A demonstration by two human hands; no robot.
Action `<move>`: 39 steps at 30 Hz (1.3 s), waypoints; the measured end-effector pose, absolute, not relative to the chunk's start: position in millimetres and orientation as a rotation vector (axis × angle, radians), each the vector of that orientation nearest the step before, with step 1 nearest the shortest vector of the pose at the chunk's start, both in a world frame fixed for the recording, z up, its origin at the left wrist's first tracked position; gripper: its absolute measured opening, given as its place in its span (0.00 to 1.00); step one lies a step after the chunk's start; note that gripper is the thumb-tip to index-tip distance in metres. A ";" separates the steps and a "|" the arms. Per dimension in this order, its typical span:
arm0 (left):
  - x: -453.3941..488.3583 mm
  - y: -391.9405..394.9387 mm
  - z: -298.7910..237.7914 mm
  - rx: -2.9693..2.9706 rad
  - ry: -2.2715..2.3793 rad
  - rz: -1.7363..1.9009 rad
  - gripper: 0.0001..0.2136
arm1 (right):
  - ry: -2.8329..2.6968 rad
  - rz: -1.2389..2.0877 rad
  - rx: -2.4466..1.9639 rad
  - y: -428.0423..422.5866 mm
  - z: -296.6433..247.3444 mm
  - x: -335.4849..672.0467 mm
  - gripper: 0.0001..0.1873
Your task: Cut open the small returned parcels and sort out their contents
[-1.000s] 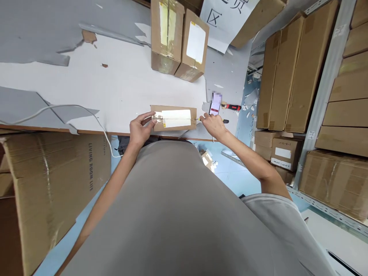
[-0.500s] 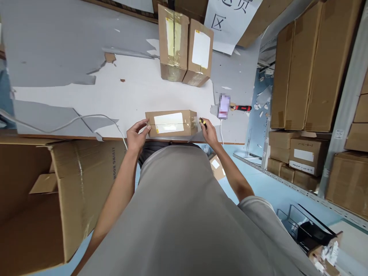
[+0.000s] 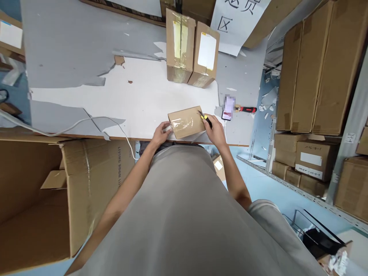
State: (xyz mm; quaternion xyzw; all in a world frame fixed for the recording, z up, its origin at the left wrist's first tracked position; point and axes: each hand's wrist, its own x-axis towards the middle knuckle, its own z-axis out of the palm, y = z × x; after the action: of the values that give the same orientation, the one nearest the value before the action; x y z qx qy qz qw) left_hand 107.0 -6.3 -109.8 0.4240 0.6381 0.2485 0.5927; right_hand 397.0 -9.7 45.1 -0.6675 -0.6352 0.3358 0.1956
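Note:
A small cardboard box (image 3: 186, 121) with clear tape across its top lies at the near edge of the white table (image 3: 138, 99), turned at a slant. My left hand (image 3: 161, 133) grips its left end, fingers curled on the side. My right hand (image 3: 214, 129) is closed round a yellow and black utility knife (image 3: 205, 119), whose tip rests at the box's right top edge.
Two taller taped boxes (image 3: 191, 51) stand at the table's back. A phone (image 3: 229, 106) and a red-handled tool (image 3: 246, 109) lie to the right. A white cable (image 3: 86, 122) crosses the left side. A big open carton (image 3: 51, 191) is at my left, stacked cartons (image 3: 310, 73) on the right.
The box was turned; its white label no longer faces up and it now sits slanted. My left hand shifted right along it, and my right hand brought the knife onto its right edge.

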 end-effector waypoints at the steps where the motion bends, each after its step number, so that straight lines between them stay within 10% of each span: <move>1: 112.6 -3.7 -108.5 0.996 1.481 0.549 0.23 | -1.821 0.914 -1.908 -7.7 48.5 396.3 0.26; 14: 98.9 48.9 -4.9 1.377 1.411 0.747 0.13 | -2.035 0.768 -2.289 -4.1 85.1 373.0 0.27; 39: 98.3 51.2 -13.3 1.314 1.336 0.766 0.10 | -2.194 1.061 -2.434 -13.9 132.1 245.6 0.20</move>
State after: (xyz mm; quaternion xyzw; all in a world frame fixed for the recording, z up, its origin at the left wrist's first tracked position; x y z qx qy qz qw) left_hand 98.3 51.2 -13.3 0.5505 0.5598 0.3209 0.5297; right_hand 245.6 -13.9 132.1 -0.6985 -0.6297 0.3045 -0.1510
